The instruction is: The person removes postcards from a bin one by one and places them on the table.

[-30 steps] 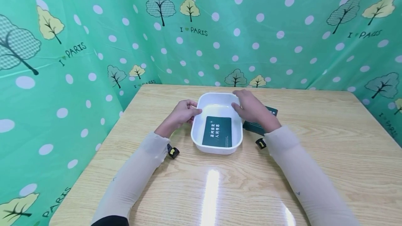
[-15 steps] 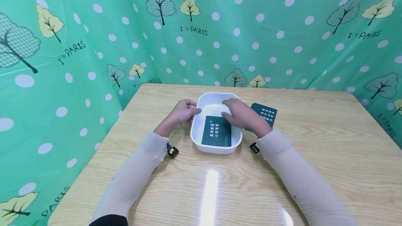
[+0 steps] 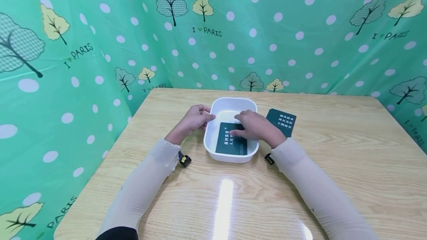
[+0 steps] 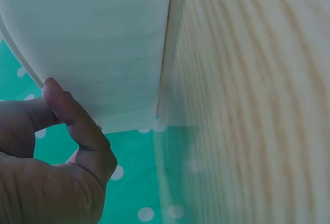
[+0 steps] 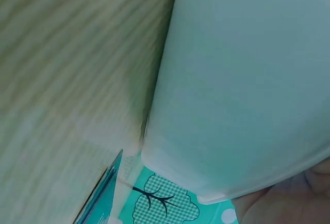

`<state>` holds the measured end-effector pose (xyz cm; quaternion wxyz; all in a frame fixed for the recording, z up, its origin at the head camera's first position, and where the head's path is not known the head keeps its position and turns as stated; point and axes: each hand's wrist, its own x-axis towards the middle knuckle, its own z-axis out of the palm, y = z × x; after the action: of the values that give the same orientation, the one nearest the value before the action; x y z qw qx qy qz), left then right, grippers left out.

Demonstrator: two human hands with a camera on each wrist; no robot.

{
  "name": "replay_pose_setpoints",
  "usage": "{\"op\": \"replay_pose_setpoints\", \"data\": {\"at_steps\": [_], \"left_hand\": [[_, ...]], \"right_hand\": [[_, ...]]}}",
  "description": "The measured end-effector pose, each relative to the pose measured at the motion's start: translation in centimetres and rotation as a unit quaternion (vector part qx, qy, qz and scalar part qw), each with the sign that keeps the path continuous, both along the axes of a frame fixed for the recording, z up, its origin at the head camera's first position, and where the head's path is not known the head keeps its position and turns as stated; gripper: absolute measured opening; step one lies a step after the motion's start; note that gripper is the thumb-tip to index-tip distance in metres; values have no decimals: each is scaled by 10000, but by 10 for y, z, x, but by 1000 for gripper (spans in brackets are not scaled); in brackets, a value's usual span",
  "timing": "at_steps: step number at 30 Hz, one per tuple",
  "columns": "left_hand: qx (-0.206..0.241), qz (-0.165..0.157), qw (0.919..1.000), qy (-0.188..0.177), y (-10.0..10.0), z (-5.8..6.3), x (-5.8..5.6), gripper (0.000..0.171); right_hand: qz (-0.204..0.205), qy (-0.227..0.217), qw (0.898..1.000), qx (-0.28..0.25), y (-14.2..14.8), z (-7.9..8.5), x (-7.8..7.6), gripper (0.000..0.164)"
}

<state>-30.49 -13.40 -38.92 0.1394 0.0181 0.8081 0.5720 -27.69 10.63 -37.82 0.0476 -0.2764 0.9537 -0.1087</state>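
Observation:
A white plastic basin (image 3: 230, 158) stands on the wooden table, a dark green card (image 3: 230, 147) with white characters lying flat inside it. My left hand (image 3: 194, 118) grips the basin's left rim, thumb over the edge; the left wrist view shows the thumb (image 4: 77, 116) against the rim. My right hand (image 3: 257, 127) reaches over the right rim into the basin. Its thumb is spread from the fingers above the card, partly covering it; whether they touch is unclear. In the right wrist view the basin wall (image 5: 237, 90) hides most of that hand (image 5: 294, 198).
Right of the basin lies a stack of similar dark green cards (image 3: 282, 119), partly behind my right forearm. Its layered edge (image 5: 103, 193) appears in the right wrist view. Black wrist-worn devices (image 3: 184, 159) sit at both cuffs. A green dotted curtain (image 3: 213, 47) hangs behind the table (image 3: 333, 151).
My right hand has moved left and down, from the basin's upper right rim to over the card inside, uncovering more of the stack. The left hand has kept its place on the rim.

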Motion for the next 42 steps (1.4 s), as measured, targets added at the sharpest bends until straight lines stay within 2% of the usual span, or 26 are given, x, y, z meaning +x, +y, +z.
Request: {"op": "replay_pose_setpoints", "data": {"at_steps": [9,24,36,42], "left_hand": [[35,28,10000,35,1,0,0,31],[63,23,10000,35,2,-1,1,31],[17,63,10000,50,1,1,0,31],[-5,67,10000,-4,1,-1,0,30]], "right_hand": [[108,111,9985,520,-1,-2,1,76],[126,98,9967,790,-3,-4,3,72],[-3,17,9971,755,-4,-2,3,83],[8,168,9984,539,-4,-5,2,86]]}}
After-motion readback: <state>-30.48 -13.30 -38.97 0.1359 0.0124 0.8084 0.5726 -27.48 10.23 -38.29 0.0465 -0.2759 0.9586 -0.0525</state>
